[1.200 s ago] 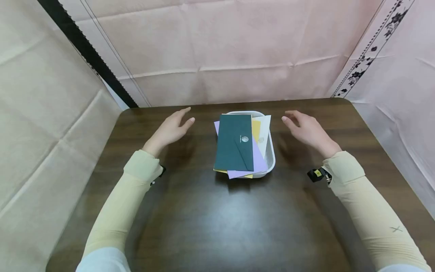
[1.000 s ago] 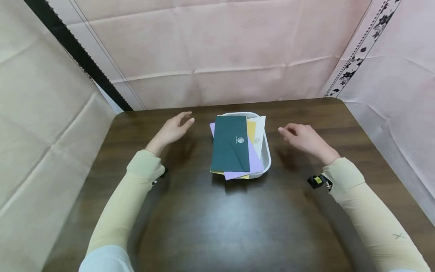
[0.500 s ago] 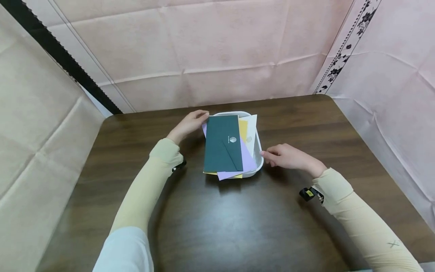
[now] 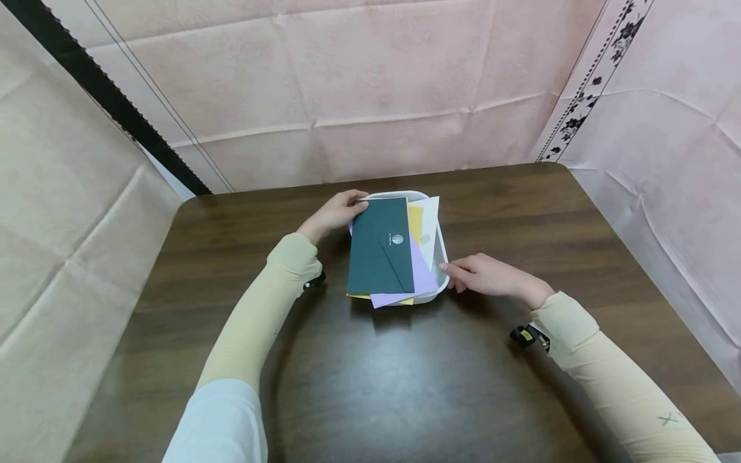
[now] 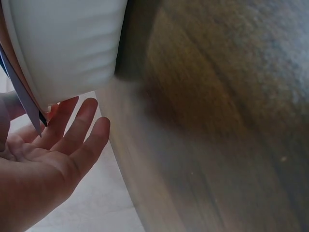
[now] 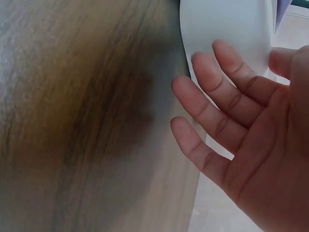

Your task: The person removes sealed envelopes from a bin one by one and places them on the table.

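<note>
Both hands have come in since the earlier frame, from well apart on either side to the rim of the white tray (image 5: 70,48), which sits on the table towards its far edge. It looks like thin, smooth plastic, so probably light, fairly stiff and a little slick; the raised rim seems the best place to take hold, one hand each side, kept level. Over it lies a loose stack: a dark green envelope (image 4: 379,247) on top, a purple envelope (image 4: 424,275) askew below, and a yellow paper (image 4: 415,220) and a white envelope (image 4: 430,218) showing at the right. These should be light, bendy and quick to slide if the tray tips, since some overhang its near end. At the far left corner, the left hand (image 4: 337,212) holds the rim, its thumb over the green envelope's corner and its fingers outside; whether that thumb also pins the paper is hard to tell. Lower on the opposite side, the right hand (image 4: 482,274) pinches the rim between thumb and forefinger, the other fingers loosely spread. Around them spreads the brown table (image 4: 370,386), with a pale pink cloth (image 4: 376,71) hanging behind.
</note>
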The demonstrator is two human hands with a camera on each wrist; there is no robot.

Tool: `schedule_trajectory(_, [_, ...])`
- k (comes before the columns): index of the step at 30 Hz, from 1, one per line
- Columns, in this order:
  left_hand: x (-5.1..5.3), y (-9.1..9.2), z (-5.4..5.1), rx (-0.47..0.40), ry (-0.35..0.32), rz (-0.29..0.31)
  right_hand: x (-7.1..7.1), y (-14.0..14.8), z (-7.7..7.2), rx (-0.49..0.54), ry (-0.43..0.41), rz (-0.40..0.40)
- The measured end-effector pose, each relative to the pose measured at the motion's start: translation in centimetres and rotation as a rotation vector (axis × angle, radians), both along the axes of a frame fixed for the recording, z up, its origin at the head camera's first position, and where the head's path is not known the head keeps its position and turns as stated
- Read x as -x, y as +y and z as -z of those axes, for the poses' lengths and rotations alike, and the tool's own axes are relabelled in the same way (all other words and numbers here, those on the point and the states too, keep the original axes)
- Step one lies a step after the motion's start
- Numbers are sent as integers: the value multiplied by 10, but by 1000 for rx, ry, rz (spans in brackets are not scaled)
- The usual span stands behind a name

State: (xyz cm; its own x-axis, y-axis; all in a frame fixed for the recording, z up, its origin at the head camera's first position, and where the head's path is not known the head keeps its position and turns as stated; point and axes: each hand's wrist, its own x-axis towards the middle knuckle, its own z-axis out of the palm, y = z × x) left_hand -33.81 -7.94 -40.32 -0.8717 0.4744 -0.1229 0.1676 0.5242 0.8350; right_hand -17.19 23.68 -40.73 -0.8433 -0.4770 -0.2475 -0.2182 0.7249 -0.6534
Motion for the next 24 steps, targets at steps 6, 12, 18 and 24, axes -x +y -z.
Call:
schedule_trajectory(6, [1, -2, 1, -1, 0, -3, 1, 0, 2, 14, -25, 3])
schedule_trajectory(12, [-1, -3, 1, 1, 3, -17, 3, 1, 2, 23, -22, -10])
schedule_trajectory(18, [-2, -6, 0, 4, -8, -34, 3, 3, -1, 24, -30, -9])
schedule_trajectory(24, [-8, -10, -2, 21, 1, -64, 5, 7, -2, 23, -5, -4])
